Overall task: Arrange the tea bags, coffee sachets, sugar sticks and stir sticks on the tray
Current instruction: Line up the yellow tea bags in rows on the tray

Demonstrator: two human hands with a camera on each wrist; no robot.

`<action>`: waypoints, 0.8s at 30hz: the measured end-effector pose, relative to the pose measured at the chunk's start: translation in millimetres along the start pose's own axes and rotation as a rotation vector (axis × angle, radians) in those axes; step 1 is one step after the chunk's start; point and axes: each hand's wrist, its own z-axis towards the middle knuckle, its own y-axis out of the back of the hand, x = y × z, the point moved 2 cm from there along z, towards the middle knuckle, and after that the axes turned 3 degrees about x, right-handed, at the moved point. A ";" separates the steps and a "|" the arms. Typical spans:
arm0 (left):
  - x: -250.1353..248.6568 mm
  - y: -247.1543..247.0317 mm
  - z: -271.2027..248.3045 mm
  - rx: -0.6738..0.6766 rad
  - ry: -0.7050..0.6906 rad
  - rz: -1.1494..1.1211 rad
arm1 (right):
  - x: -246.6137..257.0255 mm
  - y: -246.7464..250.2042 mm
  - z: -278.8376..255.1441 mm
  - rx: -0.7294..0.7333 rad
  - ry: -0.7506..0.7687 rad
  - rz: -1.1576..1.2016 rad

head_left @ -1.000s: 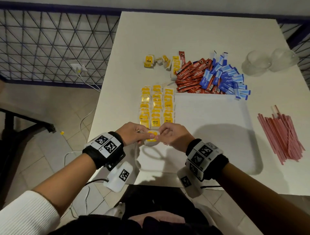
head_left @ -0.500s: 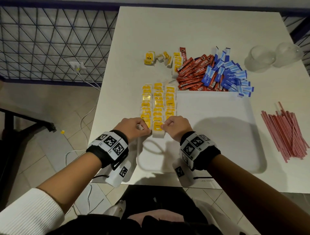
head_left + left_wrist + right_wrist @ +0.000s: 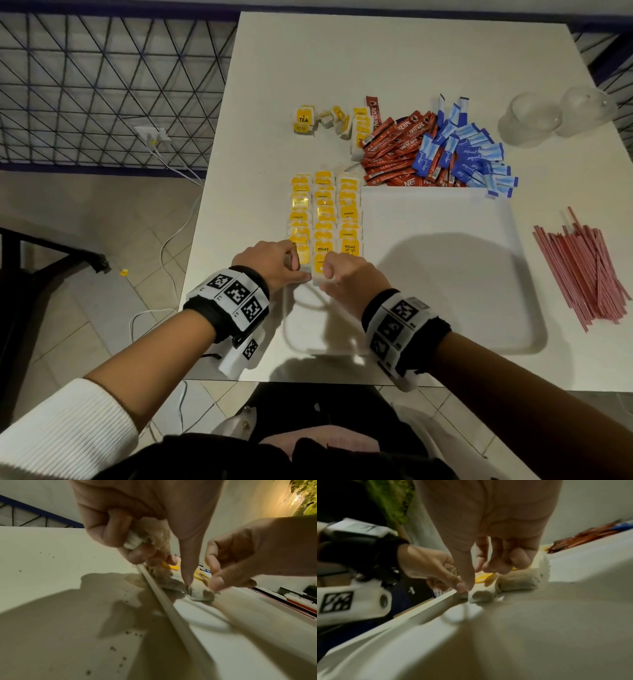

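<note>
Yellow-tagged tea bags point(image 3: 323, 219) lie in three columns along the left side of the white tray point(image 3: 445, 274). Both hands meet at the near end of the middle column. My left hand point(image 3: 274, 263) keeps a spare tea bag point(image 3: 135, 540) curled in its fingers while its thumb presses the tea bag point(image 3: 319, 270) lying on the tray. My right hand point(image 3: 346, 274) pinches that same tea bag point(image 3: 481, 596) at its near edge. Loose tea bags point(image 3: 329, 120), red coffee sachets point(image 3: 397, 147) and blue sugar sticks point(image 3: 469, 157) lie beyond the tray. Red stir sticks point(image 3: 589, 274) lie to its right.
Two clear plastic cups point(image 3: 531, 120) stand at the table's far right. The tray's raised rim point(image 3: 164, 599) runs just beside my left fingers. The table's left edge drops to a tiled floor with white cables point(image 3: 171, 240) and a wire fence behind.
Both hands moved forward and down with the tea bag, from above the tray's near part to the near end of the middle column, where it now lies.
</note>
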 end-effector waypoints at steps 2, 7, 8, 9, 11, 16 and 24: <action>0.8 1.9 0.3 0.001 0.003 -0.033 | 3.2 -1.5 -2.2 0.026 0.029 -0.126; 3.3 3.3 4.9 0.025 0.011 -0.053 | 6.0 2.3 3.6 0.011 -0.020 -0.164; 3.4 3.5 5.4 0.029 0.014 -0.051 | 6.7 2.8 4.4 0.020 -0.036 -0.162; 3.5 3.6 5.7 0.032 0.016 -0.050 | 7.2 2.9 5.1 0.025 -0.048 -0.160; 3.4 3.7 5.6 0.037 0.016 -0.052 | 7.9 2.6 6.1 0.030 -0.063 -0.152; 3.9 3.2 4.9 0.042 0.025 -0.042 | 7.8 1.9 7.7 0.040 -0.105 -0.148; 5.0 2.9 4.4 0.057 0.035 -0.037 | 8.8 2.7 4.7 0.006 -0.056 -0.164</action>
